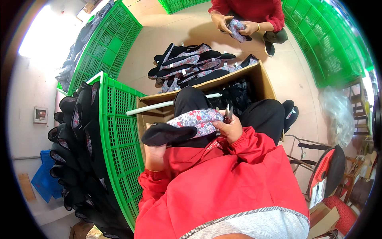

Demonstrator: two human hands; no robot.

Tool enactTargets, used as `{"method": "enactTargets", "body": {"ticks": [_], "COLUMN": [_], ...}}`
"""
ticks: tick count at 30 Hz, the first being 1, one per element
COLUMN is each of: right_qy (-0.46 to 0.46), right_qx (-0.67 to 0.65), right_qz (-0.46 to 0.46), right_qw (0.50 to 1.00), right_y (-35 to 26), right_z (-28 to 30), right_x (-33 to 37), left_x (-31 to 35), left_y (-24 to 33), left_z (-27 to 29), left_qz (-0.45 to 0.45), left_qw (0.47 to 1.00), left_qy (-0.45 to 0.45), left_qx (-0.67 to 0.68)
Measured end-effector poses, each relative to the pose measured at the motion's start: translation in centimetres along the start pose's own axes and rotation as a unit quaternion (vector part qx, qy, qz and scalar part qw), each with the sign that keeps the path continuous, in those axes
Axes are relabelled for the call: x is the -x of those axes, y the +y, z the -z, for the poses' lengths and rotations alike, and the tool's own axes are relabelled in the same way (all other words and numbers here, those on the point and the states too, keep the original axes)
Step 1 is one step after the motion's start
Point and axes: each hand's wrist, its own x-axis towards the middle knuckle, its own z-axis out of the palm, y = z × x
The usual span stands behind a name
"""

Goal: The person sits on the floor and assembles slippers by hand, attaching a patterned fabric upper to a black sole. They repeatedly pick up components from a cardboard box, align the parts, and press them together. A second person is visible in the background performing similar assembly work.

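Over my lap I hold a slipper with a grey, red and white floral upper and a black part at its left end. My left hand grips it from below at the black end, its fingers partly hidden behind. My right hand is closed at the other end of the slipper, the thumb on the floral fabric. The same hand holds a small pair of snips with metal tips pointing up and dark red handles.
An open cardboard box holding black items stands before my knees, a white rod across it. Beyond lies a slipper pile. A green crate with black slippers is at left. Ahead, a co-worker's hands hold another slipper.
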Motion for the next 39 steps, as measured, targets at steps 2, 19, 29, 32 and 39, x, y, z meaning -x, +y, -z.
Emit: {"method": "enactTargets", "body": {"ticks": [2,19,29,32,39], "right_qy": [0.003,-0.083,-0.086,-0.079,-0.152], "right_qx": [0.038,0.195,0.133,0.050,0.147], "right_qz": [0.095,0.290,0.167,0.116,0.049], "right_qw": [0.995,0.933,0.973,0.989,0.976], "right_y": [-0.3,0.7,1.4,1.9,-0.4], "right_z": [-0.1,1.2,2.1,2.2,4.1], "right_x": [0.2,1.4,2.3,2.6,1.3], "left_x": [-0.4,3.5,-1.8,-2.1,-2.1], "left_y": [2.0,-2.0,-2.0,-3.4,-5.0], "left_z": [-0.2,-17.9,-18.8,-17.9,-17.9], "left_qz": [-0.050,-0.363,-0.145,-0.172,-0.208], "left_qw": [0.987,0.520,0.559,0.577,0.559], "left_qy": [0.145,-0.192,-0.392,-0.350,-0.297], "left_qx": [-0.050,-0.749,-0.716,-0.718,-0.746]}}
